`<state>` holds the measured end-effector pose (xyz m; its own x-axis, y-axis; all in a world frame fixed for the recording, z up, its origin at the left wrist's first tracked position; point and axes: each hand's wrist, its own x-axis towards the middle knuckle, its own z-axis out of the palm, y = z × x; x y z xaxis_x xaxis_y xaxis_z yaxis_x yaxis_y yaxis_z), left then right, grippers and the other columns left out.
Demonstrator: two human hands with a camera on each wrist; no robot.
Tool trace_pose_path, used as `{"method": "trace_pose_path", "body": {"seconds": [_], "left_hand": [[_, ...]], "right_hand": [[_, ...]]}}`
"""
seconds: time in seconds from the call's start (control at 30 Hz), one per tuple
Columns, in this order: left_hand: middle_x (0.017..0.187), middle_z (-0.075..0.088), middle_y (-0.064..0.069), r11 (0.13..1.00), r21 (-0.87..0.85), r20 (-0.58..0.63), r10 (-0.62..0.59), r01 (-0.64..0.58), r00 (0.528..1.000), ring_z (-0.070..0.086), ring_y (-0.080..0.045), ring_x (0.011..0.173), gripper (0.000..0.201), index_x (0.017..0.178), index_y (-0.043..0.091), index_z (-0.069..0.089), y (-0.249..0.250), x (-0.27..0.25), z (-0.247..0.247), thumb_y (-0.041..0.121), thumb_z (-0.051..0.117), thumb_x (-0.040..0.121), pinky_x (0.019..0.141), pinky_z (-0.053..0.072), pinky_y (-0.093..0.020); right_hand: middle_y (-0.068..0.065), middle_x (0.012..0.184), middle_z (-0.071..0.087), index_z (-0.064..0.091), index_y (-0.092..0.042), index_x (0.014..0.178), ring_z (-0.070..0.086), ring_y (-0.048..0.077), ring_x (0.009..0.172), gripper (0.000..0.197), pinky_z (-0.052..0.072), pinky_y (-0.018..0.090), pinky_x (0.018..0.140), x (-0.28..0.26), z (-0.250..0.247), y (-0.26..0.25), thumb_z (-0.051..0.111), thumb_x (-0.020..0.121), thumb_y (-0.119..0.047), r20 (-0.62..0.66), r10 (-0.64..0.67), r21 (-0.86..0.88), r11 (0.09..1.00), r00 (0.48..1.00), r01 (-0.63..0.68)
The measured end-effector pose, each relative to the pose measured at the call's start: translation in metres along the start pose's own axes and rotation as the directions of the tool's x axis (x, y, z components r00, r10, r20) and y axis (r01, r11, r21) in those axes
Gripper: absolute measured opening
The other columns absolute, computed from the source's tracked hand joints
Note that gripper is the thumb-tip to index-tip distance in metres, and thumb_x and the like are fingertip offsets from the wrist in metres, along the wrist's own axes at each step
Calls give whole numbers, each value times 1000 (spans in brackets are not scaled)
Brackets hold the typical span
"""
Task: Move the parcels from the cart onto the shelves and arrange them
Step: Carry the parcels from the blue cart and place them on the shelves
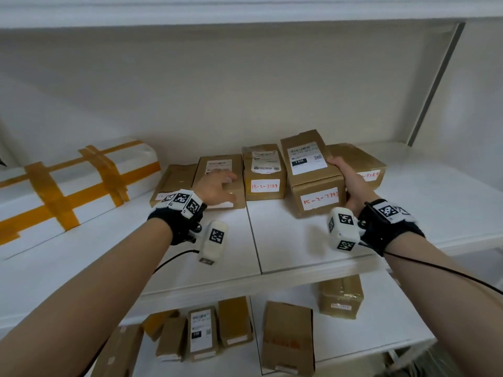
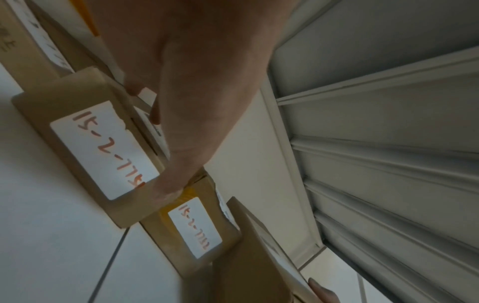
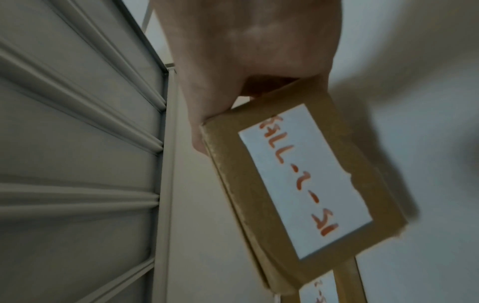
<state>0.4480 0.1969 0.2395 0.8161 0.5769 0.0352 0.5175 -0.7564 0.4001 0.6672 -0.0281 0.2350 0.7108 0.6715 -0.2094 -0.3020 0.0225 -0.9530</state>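
Several brown cardboard parcels stand in a row on the white shelf (image 1: 272, 240). My right hand (image 1: 345, 178) grips one parcel (image 1: 313, 183) by its right side, thumb on top. That parcel is tilted and sits higher than its neighbours; a white label with red handwriting faces me (image 3: 298, 180). My left hand (image 1: 217, 183) lies with spread fingers on top of a flatter parcel (image 1: 215, 163) further left. In the left wrist view the thumb of that hand (image 2: 186, 82) runs down the corner of this parcel (image 2: 103, 147).
Between the two stands a yellow-taped parcel (image 1: 264, 172); another parcel (image 1: 362, 161) lies behind my right hand. A large white package with orange tape (image 1: 68, 186) fills the shelf's left. More parcels (image 1: 285, 338) sit on the lower shelf. A grey upright (image 1: 435, 85) bounds the right.
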Motion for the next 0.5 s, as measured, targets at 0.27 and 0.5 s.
{"method": "trace_pose_path", "body": {"seconds": [0.27,0.5], "left_hand": [[144,48,1,995,98,44,-35,31,998,48,-21,126,62,135,23,51,-18,13,-11,12,75,79,98,40,-29],[144,48,-1,995,86,6,-46,45,999,52,-23,122,50,123,24,63,-25,25,-19,13,78,77,100,45,-32]], "right_hand": [[14,112,73,65,-17,124,69,33,107,59,53,52,96,34,2,5,72,77,-51,-113,87,-46,995,990,-93],[7,90,74,65,-14,117,70,26,80,44,59,35,75,46,10,9,63,84,-44,-123,113,-60,991,986,-121]]}}
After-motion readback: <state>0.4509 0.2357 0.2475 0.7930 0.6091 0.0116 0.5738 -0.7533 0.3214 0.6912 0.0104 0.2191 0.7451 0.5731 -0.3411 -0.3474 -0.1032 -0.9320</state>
